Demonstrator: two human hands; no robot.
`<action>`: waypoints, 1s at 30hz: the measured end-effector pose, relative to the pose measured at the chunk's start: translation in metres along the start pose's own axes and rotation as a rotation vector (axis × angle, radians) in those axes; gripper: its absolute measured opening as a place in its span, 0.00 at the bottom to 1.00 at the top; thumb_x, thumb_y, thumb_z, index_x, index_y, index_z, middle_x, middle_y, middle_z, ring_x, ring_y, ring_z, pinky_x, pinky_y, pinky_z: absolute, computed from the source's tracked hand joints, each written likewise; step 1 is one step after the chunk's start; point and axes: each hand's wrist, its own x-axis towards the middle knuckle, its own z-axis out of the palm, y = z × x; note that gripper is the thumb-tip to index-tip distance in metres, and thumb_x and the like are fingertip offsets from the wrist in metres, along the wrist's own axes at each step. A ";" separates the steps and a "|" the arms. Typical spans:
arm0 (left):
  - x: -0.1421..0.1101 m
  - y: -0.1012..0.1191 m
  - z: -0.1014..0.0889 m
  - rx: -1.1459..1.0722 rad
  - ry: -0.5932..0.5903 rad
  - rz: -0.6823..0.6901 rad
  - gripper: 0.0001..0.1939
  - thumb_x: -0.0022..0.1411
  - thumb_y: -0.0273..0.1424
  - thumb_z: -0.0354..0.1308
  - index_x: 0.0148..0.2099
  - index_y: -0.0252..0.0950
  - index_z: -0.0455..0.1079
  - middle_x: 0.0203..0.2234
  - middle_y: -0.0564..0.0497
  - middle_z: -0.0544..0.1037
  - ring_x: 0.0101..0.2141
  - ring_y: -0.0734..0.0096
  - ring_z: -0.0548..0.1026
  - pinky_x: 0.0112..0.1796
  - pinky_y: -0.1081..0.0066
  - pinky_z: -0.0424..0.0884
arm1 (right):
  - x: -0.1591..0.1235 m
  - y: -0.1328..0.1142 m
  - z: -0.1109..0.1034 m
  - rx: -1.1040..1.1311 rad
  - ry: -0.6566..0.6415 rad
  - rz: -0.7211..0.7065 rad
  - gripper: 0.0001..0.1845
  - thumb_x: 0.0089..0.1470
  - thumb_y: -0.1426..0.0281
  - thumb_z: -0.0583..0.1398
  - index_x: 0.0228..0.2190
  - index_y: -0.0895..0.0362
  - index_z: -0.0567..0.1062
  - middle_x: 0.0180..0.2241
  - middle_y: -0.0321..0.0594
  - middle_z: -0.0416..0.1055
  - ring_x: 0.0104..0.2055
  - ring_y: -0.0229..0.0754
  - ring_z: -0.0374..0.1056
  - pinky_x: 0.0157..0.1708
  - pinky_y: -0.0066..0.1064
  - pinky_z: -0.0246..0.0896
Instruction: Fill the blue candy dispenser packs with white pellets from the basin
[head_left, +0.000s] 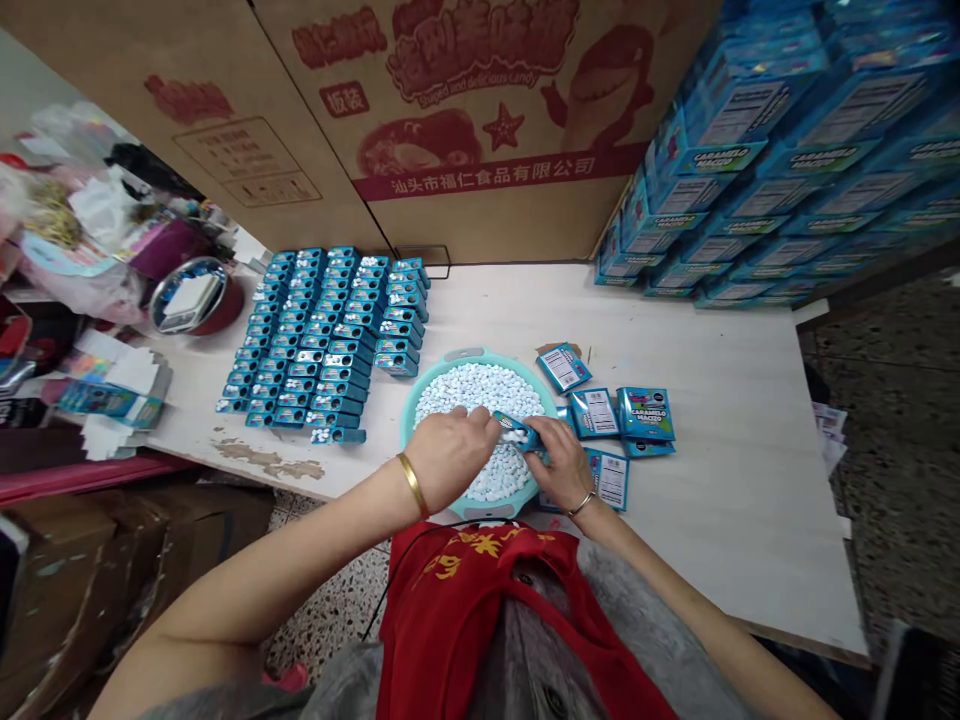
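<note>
A teal basin [420,392] full of small white candies [480,388] sits at the near edge of a pale wooden table [720,400]. Over the basin, my right hand [564,466] grips a small blue open box [517,432] with white candies showing in its mouth. My left hand [448,452], fingers pinched together, touches the box's open end. A gold bangle circles the left wrist, a thin bracelet the right. Several empty blue boxes [645,412] labelled "Caramelo Macizo" lie just right of the basin.
Rows of filled blue boxes [322,345] lie left of the basin. Stacked blue cartons [780,170] rise at the back right. Large cardboard boxes [465,120] stand behind. A metal bowl [187,295] and clutter sit far left.
</note>
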 end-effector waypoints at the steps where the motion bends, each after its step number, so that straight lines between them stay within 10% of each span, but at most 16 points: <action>1: -0.001 0.000 0.000 0.011 0.017 0.014 0.12 0.64 0.21 0.43 0.43 0.32 0.67 0.36 0.42 0.72 0.37 0.61 0.73 0.32 0.66 0.70 | -0.001 0.001 0.000 0.003 0.000 0.007 0.22 0.52 0.74 0.55 0.50 0.55 0.67 0.45 0.47 0.72 0.49 0.52 0.66 0.49 0.48 0.64; 5: 0.004 -0.037 0.031 -0.008 0.161 -0.057 0.12 0.64 0.21 0.45 0.44 0.34 0.67 0.36 0.44 0.72 0.37 0.64 0.71 0.35 0.67 0.69 | -0.006 0.007 -0.002 0.018 0.032 0.059 0.21 0.53 0.72 0.56 0.50 0.53 0.68 0.45 0.46 0.72 0.49 0.52 0.67 0.49 0.48 0.65; 10: 0.033 -0.103 0.122 -0.064 0.175 -0.316 0.13 0.64 0.21 0.43 0.45 0.33 0.67 0.40 0.41 0.71 0.42 0.61 0.70 0.39 0.64 0.69 | -0.009 0.014 -0.012 0.023 0.082 0.133 0.18 0.54 0.68 0.58 0.48 0.53 0.69 0.44 0.45 0.72 0.47 0.51 0.68 0.47 0.47 0.66; 16: 0.079 -0.078 0.192 -0.311 0.121 -0.178 0.14 0.65 0.22 0.43 0.49 0.35 0.65 0.45 0.42 0.71 0.46 0.61 0.69 0.45 0.63 0.68 | -0.009 0.018 -0.023 0.004 0.150 0.190 0.19 0.53 0.63 0.62 0.47 0.54 0.70 0.42 0.46 0.73 0.45 0.51 0.70 0.46 0.46 0.67; 24: 0.073 -0.039 0.211 -0.645 0.163 -0.109 0.16 0.62 0.27 0.50 0.53 0.34 0.61 0.45 0.45 0.72 0.43 0.65 0.71 0.46 0.66 0.68 | -0.008 0.016 -0.031 0.042 0.218 0.328 0.21 0.51 0.60 0.63 0.45 0.55 0.70 0.41 0.44 0.73 0.44 0.49 0.70 0.46 0.44 0.67; 30: 0.019 -0.056 0.162 -0.732 0.274 -0.008 0.12 0.65 0.34 0.49 0.48 0.35 0.62 0.39 0.47 0.72 0.38 0.68 0.71 0.41 0.68 0.67 | -0.006 0.017 -0.028 0.030 0.213 0.258 0.19 0.52 0.62 0.63 0.45 0.54 0.70 0.40 0.44 0.73 0.43 0.49 0.70 0.44 0.43 0.67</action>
